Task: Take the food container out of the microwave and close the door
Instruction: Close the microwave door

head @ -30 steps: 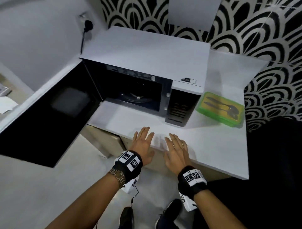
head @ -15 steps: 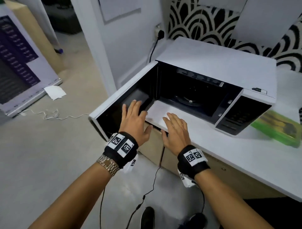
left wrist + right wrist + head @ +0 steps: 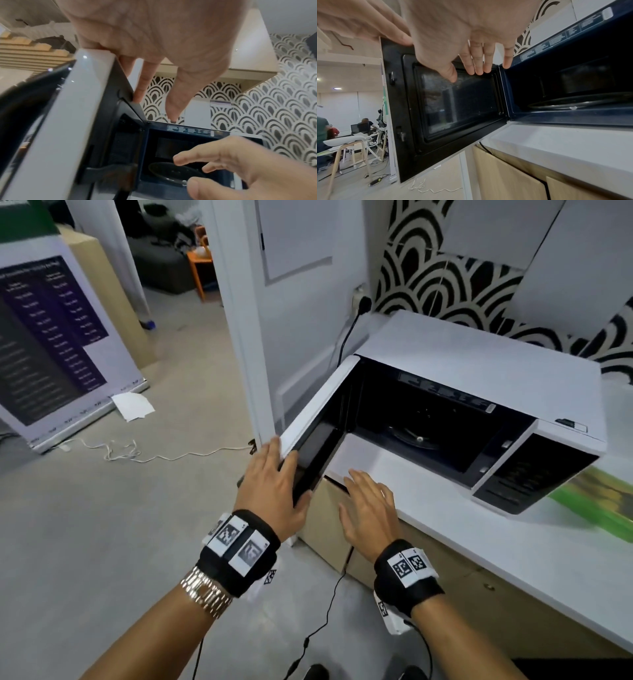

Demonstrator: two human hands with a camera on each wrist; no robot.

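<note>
Head view: our left hand (image 3: 274,491) grips microwave door (image 3: 315,419) edge; right hand (image 3: 370,508) hovers w/ fingers relaxed nr countertop (image 3: 445,525).

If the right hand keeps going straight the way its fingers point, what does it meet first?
Probably the white countertop ahead of the right hand, then the open microwave cavity. Depth is unclear; it may pass just above the counter.

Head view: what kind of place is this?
Probably an office kitchenette: a microwave sits on a white counter against patterned wall tiles, and a printed banner stand is on the floor. The right wrist view shows people at desks behind.
</note>
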